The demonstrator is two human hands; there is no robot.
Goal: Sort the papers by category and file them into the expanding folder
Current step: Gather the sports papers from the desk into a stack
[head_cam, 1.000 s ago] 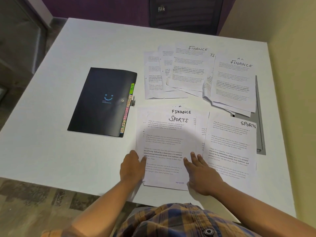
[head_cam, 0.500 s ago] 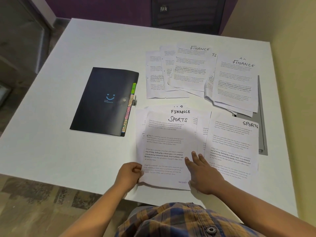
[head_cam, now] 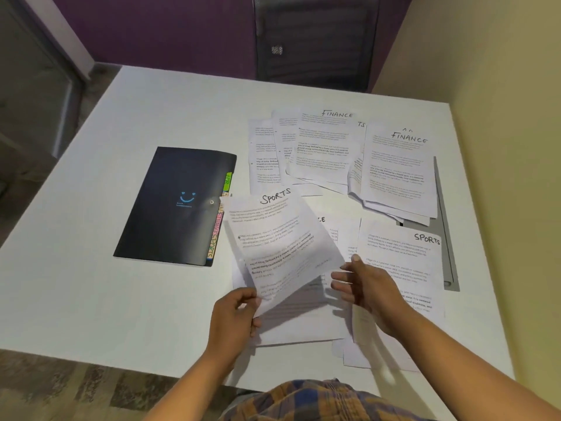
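setting: pale desk (head_cam: 91, 268) set against a purple wall, with a yellow wall on the right.
folder: black expanding folder (head_cam: 176, 205) lay flat and snapped shut, left of the papers, with coloured tabs (head_cam: 216, 235) showing along its right edge.
change: lifted sheet (head_cam: 282, 244) headed "sports" came off the top of the near stack (head_cam: 303, 323); hung raised and tilted, top edge swung toward the tabs; had lain flat under both hands a second before.
left hand (head_cam: 233, 317): pinched the sheet's lower left corner between thumb and fingers.
right hand (head_cam: 367, 287): came up off the stack; hovered with fingers spread and slack just beside the sheet's right edge, gripping nothing.
underneath: next page down, headed "finance" a moment earlier, mostly hidden behind the raised page; only its last letters showed.
other papers: second sports sheet (head_cam: 400, 262) lay flat right of the stack; finance piles (head_cam: 397, 174) lay fanned further back, partly over a grey cover (head_cam: 446, 238).
meaning: probably the start of sorting, with one sports page singled out; nothing filed yet, judging by the shut folder.
next: likely joined with the other sports page; folder needed unsnapping first.
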